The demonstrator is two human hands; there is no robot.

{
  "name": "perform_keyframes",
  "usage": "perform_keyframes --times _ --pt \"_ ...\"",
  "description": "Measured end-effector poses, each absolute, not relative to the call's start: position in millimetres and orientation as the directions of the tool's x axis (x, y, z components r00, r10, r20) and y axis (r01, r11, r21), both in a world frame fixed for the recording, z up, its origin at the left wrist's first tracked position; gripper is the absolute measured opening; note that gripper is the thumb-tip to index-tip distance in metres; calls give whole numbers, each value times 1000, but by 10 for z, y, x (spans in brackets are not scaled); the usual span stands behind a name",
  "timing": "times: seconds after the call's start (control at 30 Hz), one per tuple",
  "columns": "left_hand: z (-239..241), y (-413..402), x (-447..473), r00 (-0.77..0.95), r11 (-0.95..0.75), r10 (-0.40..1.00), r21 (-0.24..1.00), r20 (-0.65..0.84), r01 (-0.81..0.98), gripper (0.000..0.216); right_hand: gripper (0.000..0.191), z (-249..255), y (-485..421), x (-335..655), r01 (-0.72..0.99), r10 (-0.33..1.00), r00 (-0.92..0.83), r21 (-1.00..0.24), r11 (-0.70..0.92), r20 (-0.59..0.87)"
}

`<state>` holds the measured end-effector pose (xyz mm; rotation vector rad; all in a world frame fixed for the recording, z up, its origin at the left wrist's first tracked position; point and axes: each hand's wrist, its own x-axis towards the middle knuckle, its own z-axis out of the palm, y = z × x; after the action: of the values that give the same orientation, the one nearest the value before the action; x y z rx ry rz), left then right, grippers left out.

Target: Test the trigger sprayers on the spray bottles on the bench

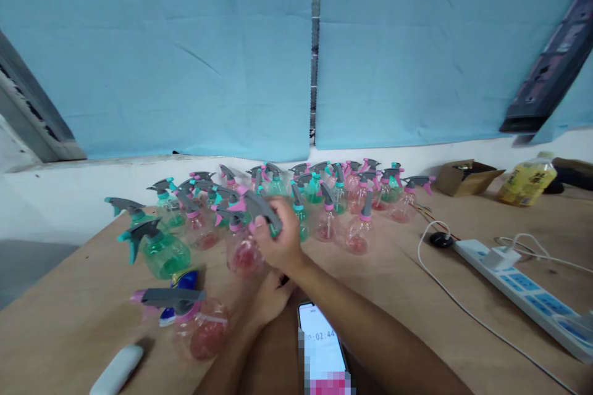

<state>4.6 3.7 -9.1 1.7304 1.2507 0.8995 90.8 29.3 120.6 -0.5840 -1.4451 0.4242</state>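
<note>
Here, right fingers [283, 215] clasp curved plastic sprayer [259, 204].

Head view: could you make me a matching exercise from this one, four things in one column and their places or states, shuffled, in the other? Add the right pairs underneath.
Column one
1. right hand
2. smartphone
3. cardboard box
4. power strip

Column two
A. open-topped, just left of the yellow-labelled bottle in the picture
B. white with blue socket panels, bearing a white charger
C. closed on a grey-and-pink spray trigger
D. screen lit, showing timer digits

Right pairs: 1-C, 2-D, 3-A, 4-B
</note>
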Motion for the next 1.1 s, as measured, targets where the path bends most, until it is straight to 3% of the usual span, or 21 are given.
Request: perform_keyframes --times 0.13,0.33,0.63,0.9,1.1 --pt "15 9 82 292 -164 956 893 39 418 33 22 1126 442 1350 -151 769 156 -755 639 620" --pt "88 -9 101 316 -169 948 879 23 445 38 30 886 592 1858 -367 822 34 -758 539 568" --pt "129 -12 87 319 -139 948 902 2 410 40 26 615 588 1928 -277 805 -198 -820 501 559" --pt "146 -45 99 306 -134 952 903 3 409 39 22 659 702 1986 -194 717 -565 -910 367 409" --pt "150 -38 105 314 -130 949 900 -8 415 38 20 654 686 1982 -201 787 -518 -943 267 334"
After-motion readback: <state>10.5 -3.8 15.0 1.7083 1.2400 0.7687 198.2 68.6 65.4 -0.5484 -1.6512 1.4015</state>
